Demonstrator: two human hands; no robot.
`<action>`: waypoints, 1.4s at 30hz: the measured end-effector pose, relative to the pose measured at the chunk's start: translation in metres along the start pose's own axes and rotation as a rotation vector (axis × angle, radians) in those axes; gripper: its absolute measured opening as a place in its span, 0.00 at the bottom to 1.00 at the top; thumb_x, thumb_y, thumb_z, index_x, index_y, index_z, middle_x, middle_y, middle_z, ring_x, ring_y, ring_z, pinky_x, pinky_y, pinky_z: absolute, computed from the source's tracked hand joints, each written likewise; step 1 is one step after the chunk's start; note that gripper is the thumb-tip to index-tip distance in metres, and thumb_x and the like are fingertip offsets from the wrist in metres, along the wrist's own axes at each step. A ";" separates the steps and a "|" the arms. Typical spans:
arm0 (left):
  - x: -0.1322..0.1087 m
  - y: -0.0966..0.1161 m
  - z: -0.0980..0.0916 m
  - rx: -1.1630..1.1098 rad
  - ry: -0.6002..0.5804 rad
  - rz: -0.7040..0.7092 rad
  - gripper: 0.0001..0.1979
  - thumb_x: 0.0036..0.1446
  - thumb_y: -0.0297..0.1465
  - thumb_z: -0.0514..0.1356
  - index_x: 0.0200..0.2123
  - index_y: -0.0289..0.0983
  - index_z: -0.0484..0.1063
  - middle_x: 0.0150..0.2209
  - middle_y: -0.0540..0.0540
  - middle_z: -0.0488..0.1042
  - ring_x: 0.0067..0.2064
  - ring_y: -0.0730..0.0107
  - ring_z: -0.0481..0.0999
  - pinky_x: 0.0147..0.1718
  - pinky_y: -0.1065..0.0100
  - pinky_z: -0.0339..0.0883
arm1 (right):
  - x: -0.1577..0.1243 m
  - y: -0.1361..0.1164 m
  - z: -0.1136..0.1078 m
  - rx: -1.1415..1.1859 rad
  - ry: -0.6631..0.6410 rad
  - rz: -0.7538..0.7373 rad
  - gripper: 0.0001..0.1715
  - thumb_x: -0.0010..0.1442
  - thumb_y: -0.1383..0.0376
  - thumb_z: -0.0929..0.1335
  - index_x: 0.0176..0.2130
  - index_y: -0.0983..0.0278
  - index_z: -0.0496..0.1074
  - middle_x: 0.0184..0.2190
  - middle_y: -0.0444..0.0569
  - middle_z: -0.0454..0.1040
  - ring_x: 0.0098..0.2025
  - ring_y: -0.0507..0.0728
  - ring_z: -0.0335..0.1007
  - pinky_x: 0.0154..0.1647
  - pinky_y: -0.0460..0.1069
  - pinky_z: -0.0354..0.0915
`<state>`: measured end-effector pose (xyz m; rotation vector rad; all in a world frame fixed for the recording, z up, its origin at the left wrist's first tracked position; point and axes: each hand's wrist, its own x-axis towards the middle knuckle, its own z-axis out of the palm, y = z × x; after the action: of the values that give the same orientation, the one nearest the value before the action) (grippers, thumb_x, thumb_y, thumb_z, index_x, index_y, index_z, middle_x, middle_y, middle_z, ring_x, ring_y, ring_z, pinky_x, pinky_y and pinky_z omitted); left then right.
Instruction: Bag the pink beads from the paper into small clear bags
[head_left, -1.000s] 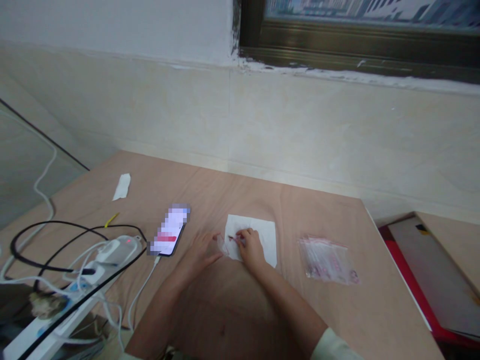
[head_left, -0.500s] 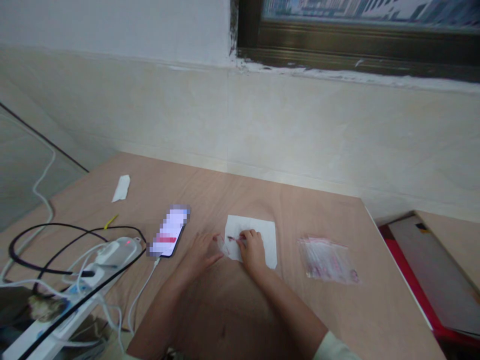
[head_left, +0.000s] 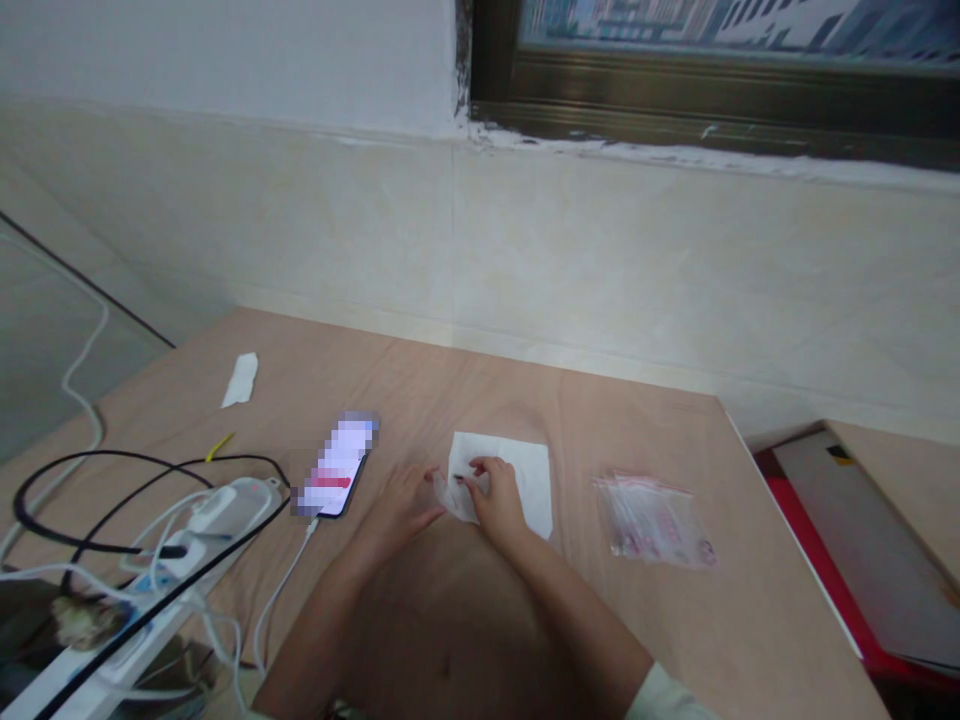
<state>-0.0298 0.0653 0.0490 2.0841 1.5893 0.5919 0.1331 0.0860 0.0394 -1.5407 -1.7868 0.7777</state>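
My left hand point(head_left: 401, 505) rests on the wooden table with thumb and fingers closed on the edge of a small clear plastic bag point(head_left: 444, 490). The bag lies over the left edge of a white paper sheet point(head_left: 531, 480). Above that sheet is my right hand point(head_left: 495, 495), its thumb and forefinger apart with a gap between them. By the right thumb tip sits a tiny dark piece point(head_left: 459, 478), too small to name. Whether it lies inside the bag I cannot tell.
A stack of clear zip bags point(head_left: 656, 520) lies to the right. Left of my hands are a phone point(head_left: 337, 465) on a charging cable, a power strip point(head_left: 180, 555) with tangled cords, and a paper scrap point(head_left: 240, 380). A wall stands behind the table point(head_left: 585, 400).
My right thumb and forefinger have spread apart and shifted slightly left toward the bag. My left hand keeps its grip on the bag. The view has moved a little.
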 end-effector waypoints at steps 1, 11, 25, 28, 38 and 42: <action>0.000 -0.001 0.000 0.001 0.002 -0.006 0.22 0.43 0.32 0.59 0.44 0.35 0.61 0.42 0.43 0.69 0.45 0.62 0.66 0.46 0.60 0.56 | 0.002 0.004 0.002 -0.038 0.002 0.012 0.08 0.47 0.71 0.65 0.33 0.67 0.69 0.31 0.52 0.68 0.36 0.57 0.60 0.37 0.50 0.57; 0.001 -0.003 0.003 0.039 0.019 0.006 0.21 0.43 0.32 0.59 0.43 0.35 0.62 0.40 0.44 0.70 0.44 0.62 0.67 0.45 0.60 0.57 | 0.002 0.005 0.002 0.029 -0.033 -0.063 0.03 0.49 0.69 0.65 0.27 0.64 0.70 0.27 0.48 0.68 0.34 0.55 0.61 0.37 0.49 0.57; 0.000 0.003 -0.005 0.004 -0.011 -0.027 0.22 0.43 0.31 0.59 0.44 0.36 0.60 0.40 0.44 0.69 0.43 0.63 0.67 0.45 0.59 0.57 | 0.012 0.007 0.017 -0.182 -0.122 -0.039 0.06 0.48 0.71 0.64 0.30 0.66 0.68 0.32 0.51 0.67 0.37 0.56 0.58 0.38 0.48 0.56; 0.000 0.002 -0.006 -0.008 -0.024 -0.048 0.21 0.42 0.31 0.59 0.43 0.36 0.61 0.40 0.44 0.69 0.44 0.62 0.66 0.45 0.59 0.57 | 0.011 0.007 0.017 -0.194 -0.119 -0.035 0.06 0.48 0.72 0.64 0.30 0.66 0.68 0.31 0.51 0.67 0.37 0.56 0.58 0.37 0.48 0.56; 0.003 0.001 0.000 -0.018 -0.018 -0.044 0.21 0.43 0.32 0.59 0.44 0.37 0.61 0.42 0.43 0.69 0.45 0.61 0.66 0.46 0.58 0.55 | 0.008 0.001 0.003 -0.033 -0.041 -0.030 0.05 0.49 0.69 0.65 0.27 0.65 0.71 0.28 0.49 0.69 0.34 0.55 0.62 0.36 0.49 0.57; 0.005 0.002 0.003 -0.029 0.006 -0.032 0.20 0.44 0.32 0.58 0.43 0.36 0.62 0.42 0.44 0.69 0.45 0.62 0.66 0.45 0.60 0.57 | 0.006 -0.012 -0.005 0.071 -0.177 -0.148 0.06 0.50 0.67 0.65 0.29 0.62 0.72 0.28 0.47 0.70 0.34 0.54 0.62 0.37 0.48 0.57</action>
<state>-0.0256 0.0691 0.0483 2.0336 1.6053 0.6073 0.1289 0.0903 0.0524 -1.3121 -1.9543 0.9179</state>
